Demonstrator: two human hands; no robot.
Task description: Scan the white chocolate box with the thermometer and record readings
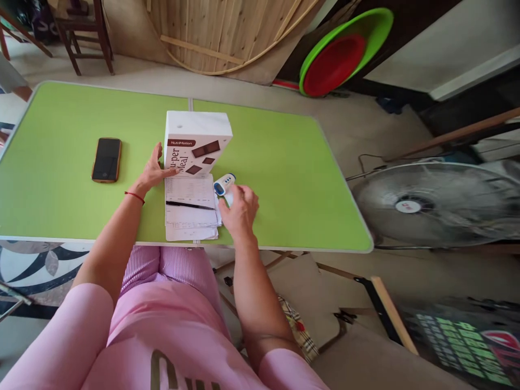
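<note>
A white box [199, 124] with brown "NutriMotion" lettering stands upright on the green table [276, 168]. My left hand [153, 170] is open against the box's left side, its fingers outstretched and its thumb across the lower front. In my right hand [240, 208] is a white and blue handheld infrared thermometer [225, 184], its small screen and buttons facing up; my fingers wrap its handle and hide part of it. Just in front of the box lies an open notebook [190, 216] with handwriting, and a black pen [189, 205] rests across its pages.
A phone in an orange-brown case [106, 160] lies to the left on the table. A large fan [410, 206] stands beyond the table's right end. Green and red basins [337, 62] and a round wooden board [227, 32] lean at the back. A wooden chair [85, 32] is at the far left.
</note>
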